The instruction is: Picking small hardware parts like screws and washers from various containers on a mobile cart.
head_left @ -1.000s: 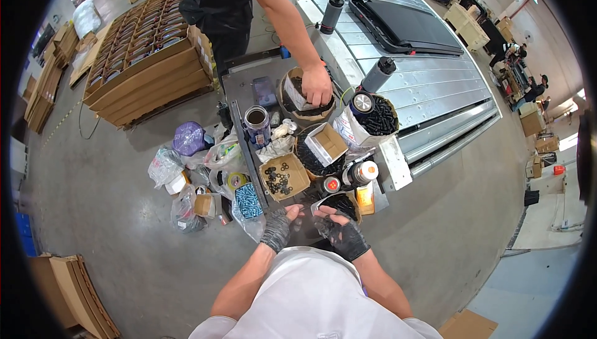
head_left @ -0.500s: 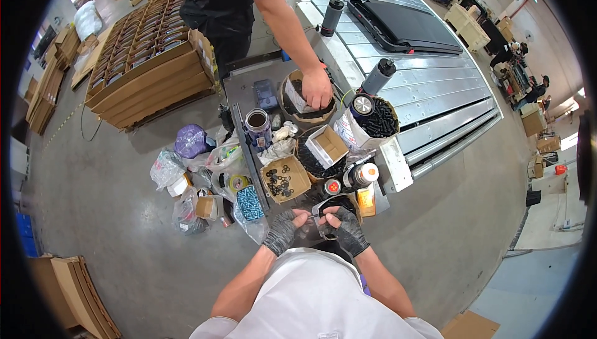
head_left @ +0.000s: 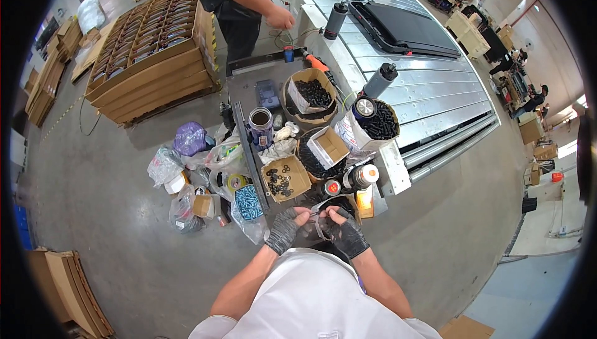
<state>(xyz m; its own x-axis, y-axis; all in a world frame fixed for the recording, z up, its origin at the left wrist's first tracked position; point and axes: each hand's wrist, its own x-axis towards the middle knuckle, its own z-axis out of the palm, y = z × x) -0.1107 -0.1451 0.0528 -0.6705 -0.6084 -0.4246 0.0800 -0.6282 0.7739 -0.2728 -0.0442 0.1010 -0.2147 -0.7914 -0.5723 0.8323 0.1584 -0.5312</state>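
Note:
My left hand (head_left: 287, 228) and my right hand (head_left: 346, 232), both in dark grey fingerless gloves, are close together in front of my body. Their fingertips pinch a small dark thin piece (head_left: 314, 213) between them; its kind is too small to tell. Just behind the fingers stands an open bag (head_left: 322, 230) of black parts, partly covered by my right hand. Beyond my left hand is a shallow cardboard box (head_left: 297, 180) with small black rings. A bag of blue screws (head_left: 249, 203) lies to its left.
A small table (head_left: 239, 93) bears a tin (head_left: 260, 124), an open white box (head_left: 328, 146) and bags of black parts (head_left: 313, 93). Flasks (head_left: 360, 176) stand at the right, near a slatted metal conveyor (head_left: 410, 90). A co-worker (head_left: 242, 3) is behind the table.
The co-worker's hand has left the bag of black parts and drawn back up and left, the body shifting away too. My hands keep nearly the same pinch and place.

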